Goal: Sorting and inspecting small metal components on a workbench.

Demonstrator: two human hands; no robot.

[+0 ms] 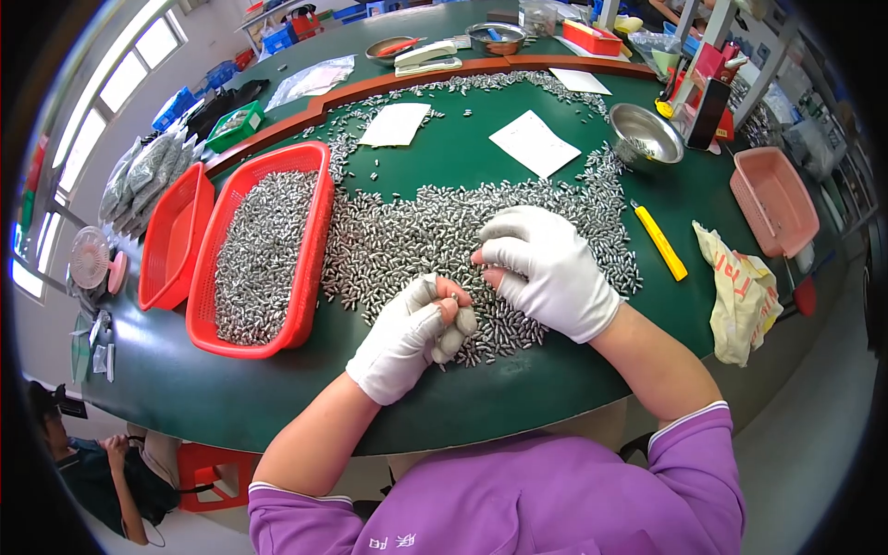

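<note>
A broad heap of small silvery metal cylinders (435, 236) is spread over the green surface (518, 388), running from beside the red basket (314, 240) across to the far right of the pile, with thinner scatter trailing toward the back. Both hands wear white gloves with the fingertips bare. The left hand (412, 338) sits at the near edge of the heap, its fingers (450, 298) curled tightly into a loose fist; a few cylinders seem to be gathered inside the curl, though how many cannot be told. More cylinders lie directly under and just beyond its knuckles. The right hand (550, 268) rests palm down on top of the pile, just beside the left one, its fingers (490, 254) drawn narrow and bent down, their tips touching the cylinders beneath; whether they pinch any piece cannot be told. The red basket to the left is filled with the same grey pieces, and an empty red basket (176, 236) stands beside it. A steel bowl (645, 132), white paper sheets (534, 141), a yellow utility knife (659, 240) and a pink tray (772, 199) lie farther right.
</note>
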